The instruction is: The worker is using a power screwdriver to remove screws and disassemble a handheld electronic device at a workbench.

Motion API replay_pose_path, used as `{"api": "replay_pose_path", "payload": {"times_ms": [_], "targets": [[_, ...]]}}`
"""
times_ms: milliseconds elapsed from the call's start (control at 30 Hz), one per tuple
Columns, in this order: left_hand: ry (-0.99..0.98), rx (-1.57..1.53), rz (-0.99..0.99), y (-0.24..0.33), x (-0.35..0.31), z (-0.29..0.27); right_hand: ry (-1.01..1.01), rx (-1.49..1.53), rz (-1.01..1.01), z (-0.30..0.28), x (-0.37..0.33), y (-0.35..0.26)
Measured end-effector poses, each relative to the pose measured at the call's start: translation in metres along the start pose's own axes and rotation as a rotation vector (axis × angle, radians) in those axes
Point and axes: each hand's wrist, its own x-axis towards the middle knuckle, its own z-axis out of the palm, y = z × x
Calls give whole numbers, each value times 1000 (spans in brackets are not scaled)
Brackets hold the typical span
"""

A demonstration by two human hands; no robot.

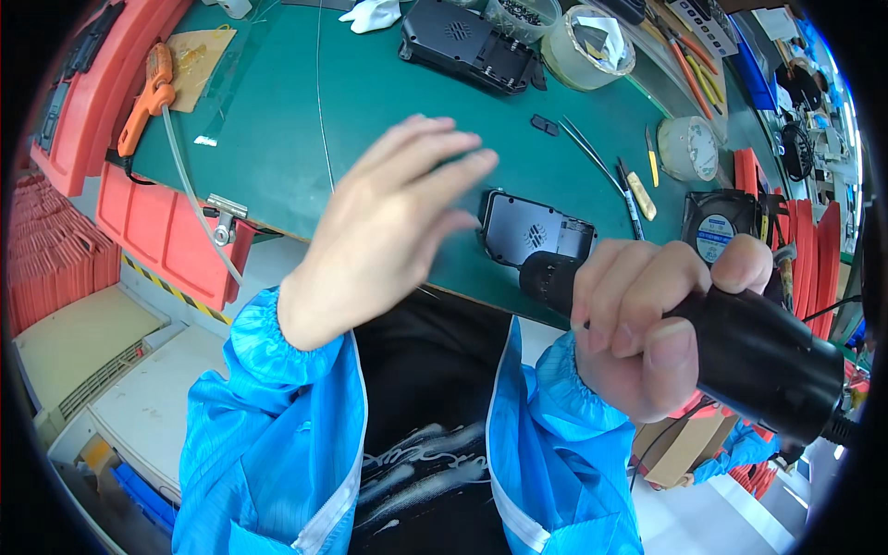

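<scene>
- The green bench (264,120) spreads out before the person.
- A thick black cylindrical tool (768,361), its narrower end toward the smaller casing; I can't tell whether they touch.
- The left hand (388,203), a bit blurred, fingers loosely spread above the bench's near edge.
- The right hand (638,319), fingers curled tight around the tool.
- A larger black casing (458,42) toward the far side.
- The smaller casing (513,227), lying near the bench's front edge, between the hands.
- Tweezers (592,152) just beyond it.
</scene>
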Motion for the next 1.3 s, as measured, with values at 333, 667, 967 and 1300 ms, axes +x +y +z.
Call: {"api": "replay_pose_path", "payload": {"times_ms": [333,667,967,1300], "targets": [[-172,-151,80,21,-3,31,46,-16,10,5,-2,7],[-192,-202,112,14,-1,32,1,-96,48,11,-2,6],[-188,-230,95,13,-2,35,44,-211,106,18,-1,0],[-97,-200,44,27,-6,25,33,-158,14,11,-2,-2]]}}
